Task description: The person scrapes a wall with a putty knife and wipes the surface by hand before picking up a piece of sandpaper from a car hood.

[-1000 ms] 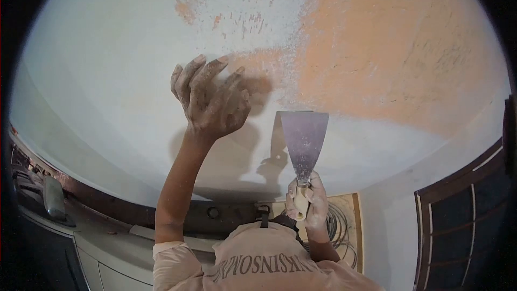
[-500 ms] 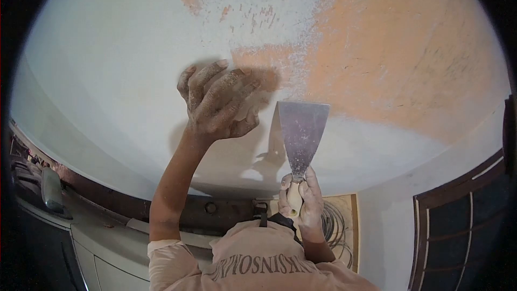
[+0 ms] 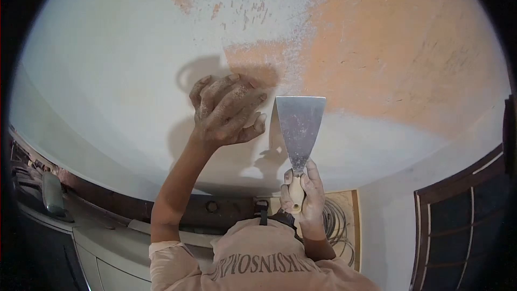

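Dusty and curled, my left hand (image 3: 229, 110) is in front of the wall (image 3: 134, 75), just below the left end of an orange patch (image 3: 256, 59). A small pale edge shows between its thumb and fingers; what it belongs to is hidden. To the right, my right hand (image 3: 315, 194) grips the cream handle of a putty knife (image 3: 300, 129). The knife's wide, powder-specked blade points up, with its straight edge near the lower border of the orange area. Shadows of hand and blade fall on the wall.
Coiled cable (image 3: 336, 223) lies low behind my right forearm. A dark-framed window or door (image 3: 463, 226) stands at the right. Along the lower left runs a grey surface (image 3: 113, 242) with a grey-green object (image 3: 53, 193) on it.
My left hand has moved a little right and down, and its shadow shows more above it. The putty knife in my right hand has shifted slightly up and left.
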`<state>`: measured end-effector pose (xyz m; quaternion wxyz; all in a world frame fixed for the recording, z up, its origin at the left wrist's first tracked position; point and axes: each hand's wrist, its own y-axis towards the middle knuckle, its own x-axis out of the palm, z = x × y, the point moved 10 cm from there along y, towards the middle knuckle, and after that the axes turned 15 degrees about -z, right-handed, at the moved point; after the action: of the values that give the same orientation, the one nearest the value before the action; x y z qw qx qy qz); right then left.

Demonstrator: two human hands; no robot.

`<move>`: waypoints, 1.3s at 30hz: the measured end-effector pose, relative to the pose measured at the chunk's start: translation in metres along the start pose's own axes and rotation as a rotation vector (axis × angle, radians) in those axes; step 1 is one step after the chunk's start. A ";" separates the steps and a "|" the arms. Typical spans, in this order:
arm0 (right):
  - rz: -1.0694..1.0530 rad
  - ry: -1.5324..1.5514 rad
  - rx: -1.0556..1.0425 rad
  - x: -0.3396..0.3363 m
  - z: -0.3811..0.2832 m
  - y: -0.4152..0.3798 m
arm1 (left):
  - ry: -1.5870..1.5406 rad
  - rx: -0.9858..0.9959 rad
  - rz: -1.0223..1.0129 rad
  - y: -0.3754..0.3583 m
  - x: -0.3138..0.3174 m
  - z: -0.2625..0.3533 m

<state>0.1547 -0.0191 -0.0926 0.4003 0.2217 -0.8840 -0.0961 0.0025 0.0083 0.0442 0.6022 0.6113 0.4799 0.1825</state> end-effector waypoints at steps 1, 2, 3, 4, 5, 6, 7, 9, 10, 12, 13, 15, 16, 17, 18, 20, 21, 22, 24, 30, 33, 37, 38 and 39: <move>0.007 0.004 0.003 -0.001 0.001 -0.001 | 0.010 -0.002 -0.014 0.000 0.001 0.000; 0.007 0.013 0.006 -0.001 0.002 -0.001 | 0.018 -0.004 -0.030 -0.001 0.003 0.001; 0.007 0.022 0.008 -0.001 0.002 -0.001 | 0.026 -0.005 -0.046 -0.001 0.004 0.001; 0.008 0.030 0.010 -0.001 0.003 -0.001 | 0.018 -0.001 -0.035 -0.001 0.004 0.002; 0.024 0.028 0.018 -0.002 0.004 -0.003 | 0.011 0.002 -0.025 -0.001 0.004 0.001; 0.038 0.025 0.024 -0.003 0.004 -0.003 | 0.004 0.008 -0.011 -0.001 0.004 0.001; 0.046 0.023 0.032 -0.004 0.004 -0.003 | -0.008 0.011 -0.012 -0.002 0.005 0.000; 0.005 0.050 0.012 -0.004 0.005 -0.003 | -0.021 0.011 -0.016 -0.004 0.008 0.001; -0.019 0.065 0.007 -0.004 0.007 -0.003 | -0.026 0.024 -0.026 -0.004 0.008 0.002; -0.016 0.072 0.009 -0.005 0.010 -0.004 | -0.030 0.043 -0.043 -0.003 0.009 0.003; -0.016 0.075 0.012 -0.006 0.011 -0.004 | -0.027 0.035 -0.041 -0.004 0.011 0.002; -0.022 0.061 0.021 -0.007 0.015 -0.003 | -0.030 0.037 -0.042 -0.004 0.011 0.002; -0.023 0.053 0.024 -0.007 0.017 -0.003 | -0.033 0.039 -0.043 -0.004 0.011 0.003; -0.023 0.060 0.026 -0.011 0.013 -0.004 | -0.078 0.034 -0.063 0.000 0.015 0.006; -0.022 0.063 0.030 -0.011 0.013 -0.004 | -0.069 0.028 -0.074 0.000 0.016 0.007; -0.018 0.083 0.026 -0.008 0.015 -0.005 | -0.052 0.017 -0.096 0.003 0.015 0.007; -0.014 0.101 0.016 -0.008 0.015 -0.006 | -0.041 0.013 -0.105 0.003 0.016 0.008; -0.009 0.118 0.007 -0.008 0.015 -0.006 | -0.031 0.008 -0.114 0.004 0.018 0.008; -0.045 0.080 0.019 -0.015 0.018 -0.009 | -0.016 -0.003 -0.132 0.003 0.021 0.007; -0.016 0.031 -0.005 -0.015 0.011 -0.012 | -0.069 0.030 -0.169 0.003 0.012 0.004; 0.028 0.026 -0.035 -0.020 0.009 -0.019 | -0.107 0.149 -0.262 0.010 -0.002 0.023; 0.088 -0.022 -0.040 -0.027 0.002 -0.030 | -0.045 0.258 -0.427 0.028 -0.020 0.046; 0.098 -0.026 -0.051 -0.037 -0.016 -0.039 | -0.035 0.293 -0.440 0.041 -0.017 0.069; 0.106 -0.035 -0.058 -0.037 -0.020 -0.042 | -0.024 0.321 -0.449 0.045 -0.020 0.075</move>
<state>0.2044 -0.0389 -0.1187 0.3955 0.1613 -0.8982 -0.1041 0.0692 -0.0416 0.0766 0.5288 0.5792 0.6190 -0.0412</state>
